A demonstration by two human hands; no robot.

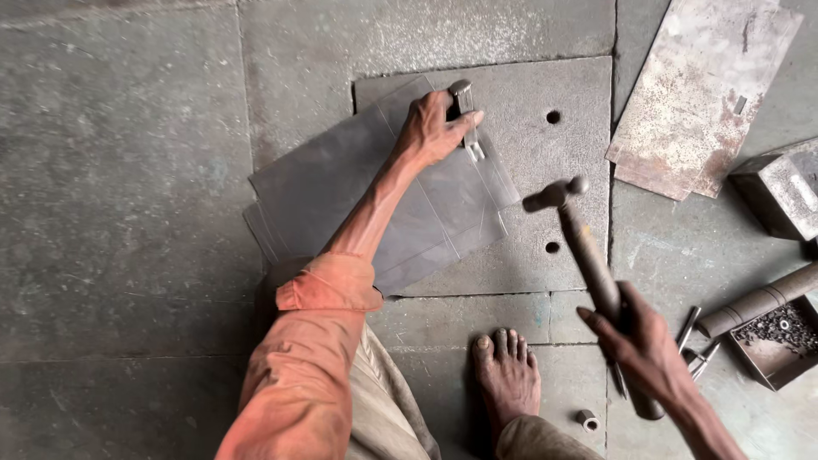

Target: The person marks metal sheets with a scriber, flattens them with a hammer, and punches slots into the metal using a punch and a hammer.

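My left hand (pixel 436 128) grips a flat metal chisel (pixel 466 119) and holds its tip down on a thin grey metal sheet (pixel 341 183). The sheet lies partly on a thick steel base plate (pixel 545 153) that has two round holes. My right hand (pixel 648 345) holds a wooden-handled hammer (pixel 584 247) raised, its head (pixel 554 194) hanging to the right of and below the chisel. My bare foot (pixel 509 375) rests on the stone floor just below the plate.
A rusty sheet (pixel 703 94) lies at the upper right. At the right edge are a metal block (pixel 780 192), a thick bar (pixel 758 300), a small tray of dark bits (pixel 780 341) and loose small tools (pixel 694 345). A short ring (pixel 586 419) lies by my foot.
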